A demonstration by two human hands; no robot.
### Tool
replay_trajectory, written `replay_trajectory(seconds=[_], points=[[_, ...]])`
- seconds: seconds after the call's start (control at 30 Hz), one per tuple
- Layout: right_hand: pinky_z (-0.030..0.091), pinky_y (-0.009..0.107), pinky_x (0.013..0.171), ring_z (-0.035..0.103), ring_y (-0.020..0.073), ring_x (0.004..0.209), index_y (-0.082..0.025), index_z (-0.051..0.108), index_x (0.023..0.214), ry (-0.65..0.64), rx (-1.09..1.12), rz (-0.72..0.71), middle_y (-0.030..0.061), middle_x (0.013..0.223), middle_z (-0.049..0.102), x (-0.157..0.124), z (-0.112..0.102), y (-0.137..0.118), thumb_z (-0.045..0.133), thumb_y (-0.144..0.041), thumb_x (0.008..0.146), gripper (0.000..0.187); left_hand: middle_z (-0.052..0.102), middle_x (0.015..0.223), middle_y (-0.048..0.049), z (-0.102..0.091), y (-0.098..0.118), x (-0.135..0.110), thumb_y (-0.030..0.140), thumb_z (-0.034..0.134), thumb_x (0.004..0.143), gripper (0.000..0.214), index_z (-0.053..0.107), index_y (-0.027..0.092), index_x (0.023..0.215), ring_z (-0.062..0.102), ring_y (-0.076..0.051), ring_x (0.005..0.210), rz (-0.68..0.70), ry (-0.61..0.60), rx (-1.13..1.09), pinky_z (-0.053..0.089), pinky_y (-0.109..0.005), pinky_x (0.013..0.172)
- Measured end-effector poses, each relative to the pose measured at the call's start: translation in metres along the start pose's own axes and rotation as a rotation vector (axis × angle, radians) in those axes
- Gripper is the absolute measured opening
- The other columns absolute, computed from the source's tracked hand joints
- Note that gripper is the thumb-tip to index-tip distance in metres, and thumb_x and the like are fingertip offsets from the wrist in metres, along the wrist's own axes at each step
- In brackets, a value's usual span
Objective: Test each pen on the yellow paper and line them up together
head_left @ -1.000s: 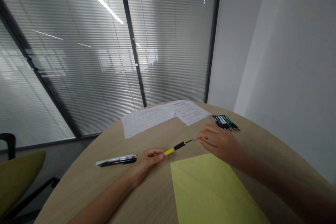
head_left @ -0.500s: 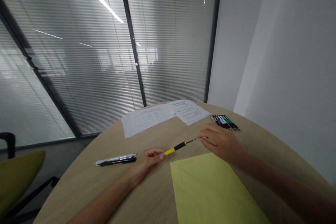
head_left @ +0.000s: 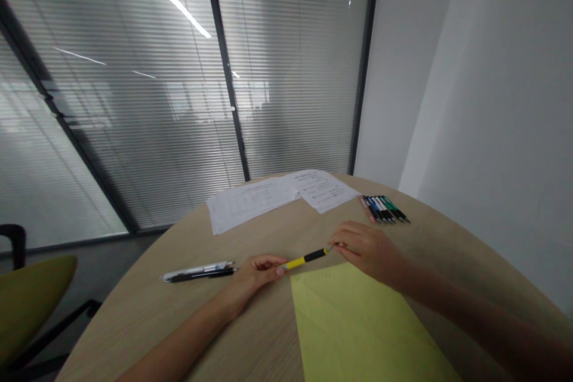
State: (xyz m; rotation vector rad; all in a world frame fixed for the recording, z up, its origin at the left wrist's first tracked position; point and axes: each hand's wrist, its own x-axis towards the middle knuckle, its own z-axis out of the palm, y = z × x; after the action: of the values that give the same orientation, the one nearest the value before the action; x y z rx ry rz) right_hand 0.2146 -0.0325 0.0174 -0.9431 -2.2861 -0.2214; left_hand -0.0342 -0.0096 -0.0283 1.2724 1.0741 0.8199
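Tiny silvery piece (head_left: 330, 248) in right hand (head_left: 369, 252): mostly hidden from me. White paper sheets (head_left: 255, 202): can't read print.

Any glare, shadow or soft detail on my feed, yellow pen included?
Head view: bright glare streak on the glass partition, away from the yellow pen; right forearm dim toward lower right; print on the white papers too soft to read; fine detail where the right hand meets the pen unclear.

Just beyond the yellow sheet (head_left: 362, 328): yellow-and-black pen (head_left: 306, 259), one end gripped in left hand (head_left: 257, 277), other end at pinched fingertips of right hand (head_left: 369, 250). Farther beyond the sheet: printed papers (head_left: 255, 204), row of pens (head_left: 380, 209).
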Motion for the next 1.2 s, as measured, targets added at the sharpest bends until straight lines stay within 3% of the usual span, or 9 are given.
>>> replay_trajectory(seconds=[0.4, 0.87, 1.2], points=[[0.043, 0.022, 0.059, 0.053, 0.0105, 0.063, -0.017, 0.058, 0.078, 0.053, 0.12, 0.095, 0.0015, 0.07, 0.059, 0.003, -0.015, 0.001, 0.049, -0.011, 0.076, 0.011, 0.065, 0.07, -0.0008, -0.002, -0.002, 0.002, 0.036, 0.074, 0.052, 0.031, 0.069, 0.017, 0.076, 0.053, -0.014, 0.064, 0.036, -0.007, -0.032, 0.037, -0.022, 0.062], [0.044, 0.023, 0.062, 0.053, 0.0107, 0.063, -0.018, 0.057, 0.076, 0.08, 0.12, 0.082, 0.0017, 0.07, 0.06, 0.002, -0.004, -0.002, 0.049, -0.012, 0.075, 0.01, 0.065, 0.069, -0.0006, -0.003, -0.004, 0.003, 0.036, 0.074, 0.053, 0.032, 0.069, 0.017, 0.077, 0.054, -0.014, 0.062, 0.025, -0.032, -0.03, 0.038, -0.023, 0.061], [0.043, 0.02, 0.05, 0.052, 0.0099, 0.057, -0.018, 0.058, 0.077, 0.112, 0.261, 0.227, 0.0013, 0.067, 0.059, 0.002, 0.004, -0.004, 0.049, -0.014, 0.074, 0.01, 0.064, 0.069, -0.001, -0.001, -0.001, 0.001, 0.039, 0.073, 0.054, 0.031, 0.069, 0.017, 0.075, 0.053, -0.015, 0.064, 0.033, -0.019, 0.016, 0.037, -0.023, 0.061]])
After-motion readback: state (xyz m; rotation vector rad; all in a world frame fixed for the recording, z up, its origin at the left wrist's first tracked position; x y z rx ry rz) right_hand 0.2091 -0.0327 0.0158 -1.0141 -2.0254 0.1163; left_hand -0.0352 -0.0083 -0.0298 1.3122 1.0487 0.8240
